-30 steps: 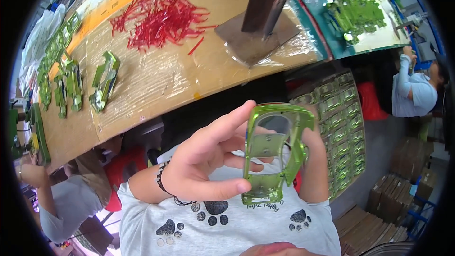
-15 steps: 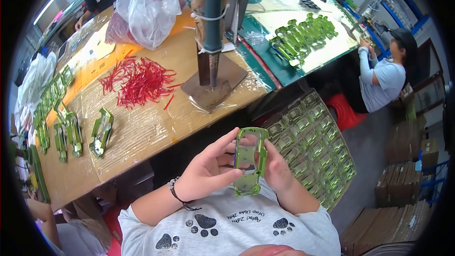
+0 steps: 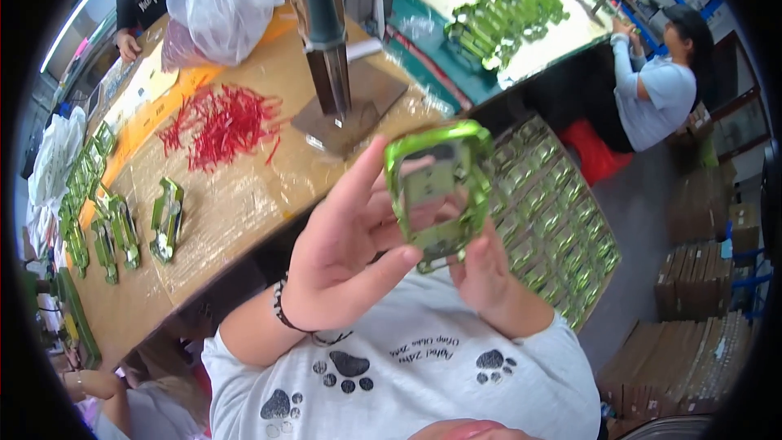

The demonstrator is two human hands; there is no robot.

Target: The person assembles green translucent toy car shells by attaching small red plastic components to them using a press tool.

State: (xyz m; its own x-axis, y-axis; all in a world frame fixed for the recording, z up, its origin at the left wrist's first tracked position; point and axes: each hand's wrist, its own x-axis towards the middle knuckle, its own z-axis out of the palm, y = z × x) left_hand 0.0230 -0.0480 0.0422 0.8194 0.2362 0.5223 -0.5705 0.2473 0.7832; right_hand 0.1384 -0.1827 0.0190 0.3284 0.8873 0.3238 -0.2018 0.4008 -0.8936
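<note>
A shiny green plastic toy car body shell point(image 3: 477, 183) with large window openings is held up in front of my chest. My left hand point(image 3: 346, 236) grips its left side, the thumb near the lower edge and the fingers partly behind it. My right hand point(image 3: 486, 273) holds the lower right side, and its fingers are partly hidden by the shell. To the left on the cardboard-topped table point(image 3: 236, 220) lies a similar green shell point(image 3: 166, 220), with several more beyond it. A pile of thin red plastic strips point(image 3: 221, 126) lies farther back.
A metal post point(image 3: 323, 41) on a square base stands at the table edge. Behind the strips sits a clear plastic bag point(image 3: 224, 8). Green shells fill a large tray point(image 3: 554, 228) at right; others cover a green mat. Co-workers are at right point(image 3: 658, 85), far left and lower left.
Both hands have raised the shell upward, closer to the view, and tilted it so its openings show differently. The whole view has shifted slightly.
</note>
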